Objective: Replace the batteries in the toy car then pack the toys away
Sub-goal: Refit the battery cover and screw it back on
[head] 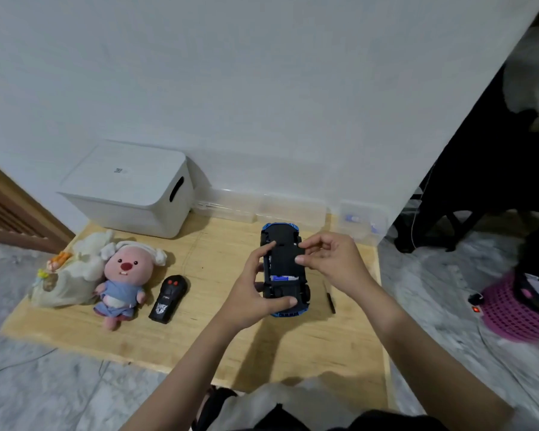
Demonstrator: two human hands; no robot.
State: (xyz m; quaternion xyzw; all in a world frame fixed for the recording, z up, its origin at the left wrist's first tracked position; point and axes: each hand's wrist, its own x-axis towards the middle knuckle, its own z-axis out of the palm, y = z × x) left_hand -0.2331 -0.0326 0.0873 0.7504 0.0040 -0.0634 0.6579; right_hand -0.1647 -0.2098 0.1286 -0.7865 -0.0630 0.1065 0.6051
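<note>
Both bare forearms reaching forward, left hand fingers curled gripping, right hand fingertips pinching

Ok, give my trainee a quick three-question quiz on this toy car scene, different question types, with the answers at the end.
1. True or false: the toy car lies upside down, underside facing up.
2. Which sits nearest the pink plush? A) remote control B) white storage box C) screwdriver
3. Fill in: the left hand grips the car while the right hand touches it near the open ______ compartment.

Key: 1 true; 2 A; 3 battery.
</note>
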